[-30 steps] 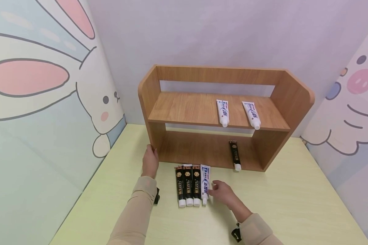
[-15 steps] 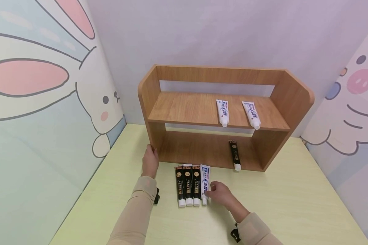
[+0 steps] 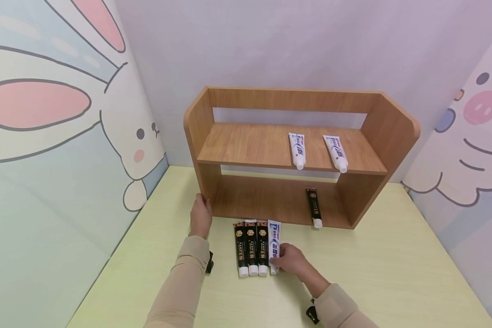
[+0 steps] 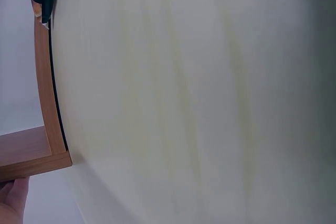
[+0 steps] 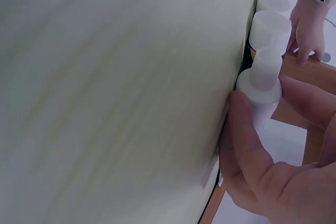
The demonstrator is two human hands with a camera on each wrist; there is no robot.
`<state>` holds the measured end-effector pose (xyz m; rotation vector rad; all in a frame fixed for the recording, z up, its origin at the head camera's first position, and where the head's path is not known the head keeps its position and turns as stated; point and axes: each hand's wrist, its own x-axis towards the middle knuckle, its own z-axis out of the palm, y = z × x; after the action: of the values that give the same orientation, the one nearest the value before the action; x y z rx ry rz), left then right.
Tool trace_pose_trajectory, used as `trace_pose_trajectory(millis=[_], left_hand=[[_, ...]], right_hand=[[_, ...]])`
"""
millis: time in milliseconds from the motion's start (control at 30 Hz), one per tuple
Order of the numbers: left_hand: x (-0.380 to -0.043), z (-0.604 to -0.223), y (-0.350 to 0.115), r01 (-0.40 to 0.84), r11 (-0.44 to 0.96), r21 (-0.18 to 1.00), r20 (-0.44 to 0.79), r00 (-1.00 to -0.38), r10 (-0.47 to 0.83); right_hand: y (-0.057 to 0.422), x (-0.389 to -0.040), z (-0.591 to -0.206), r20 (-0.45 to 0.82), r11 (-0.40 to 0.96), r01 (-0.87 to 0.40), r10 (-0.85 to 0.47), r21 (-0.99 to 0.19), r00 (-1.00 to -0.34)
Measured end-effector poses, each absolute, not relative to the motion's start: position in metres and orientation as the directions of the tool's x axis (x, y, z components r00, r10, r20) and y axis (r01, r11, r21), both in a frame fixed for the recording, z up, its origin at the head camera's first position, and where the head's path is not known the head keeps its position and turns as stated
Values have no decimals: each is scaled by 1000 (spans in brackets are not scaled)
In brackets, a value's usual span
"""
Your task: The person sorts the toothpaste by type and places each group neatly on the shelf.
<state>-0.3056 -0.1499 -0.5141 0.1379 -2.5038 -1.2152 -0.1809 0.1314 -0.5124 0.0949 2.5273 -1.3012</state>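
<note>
My right hand [image 3: 292, 260] pinches a white toothpaste tube [image 3: 274, 237] near its cap end. In the right wrist view, fingers and thumb lie on opposite sides of its white shoulder [image 5: 258, 88]. The tube lies on the table at the right end of a row, beside several black toothpaste tubes [image 3: 251, 246] with white caps. At the lower left of the wooden shelf [image 3: 246, 191], my left hand [image 3: 201, 217] rests against the side panel. The left wrist view shows a bit of that hand [image 4: 14, 200] touching the panel's outer face.
Two white toothpaste tubes [image 3: 297, 150] lie apart on the upper board, caps toward me. One black tube [image 3: 313, 207] lies on the lower board at the right, its cap over the front edge. Cartoon-printed walls [image 3: 65, 191] stand on both sides of the table [image 3: 402, 255].
My right hand has moved slightly left, from beside the white tube to a pinch on its cap end. The left hand and the other tubes have stayed put.
</note>
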Motion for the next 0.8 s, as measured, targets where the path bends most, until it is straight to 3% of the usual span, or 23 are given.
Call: trace_pose_trajectory(millis=[800], left_hand=[[-305,-514,-150,66,625,778,269,-934,-236]], right_hand=[[124,-183,-510,-310,558,238,-38,-795,-950]])
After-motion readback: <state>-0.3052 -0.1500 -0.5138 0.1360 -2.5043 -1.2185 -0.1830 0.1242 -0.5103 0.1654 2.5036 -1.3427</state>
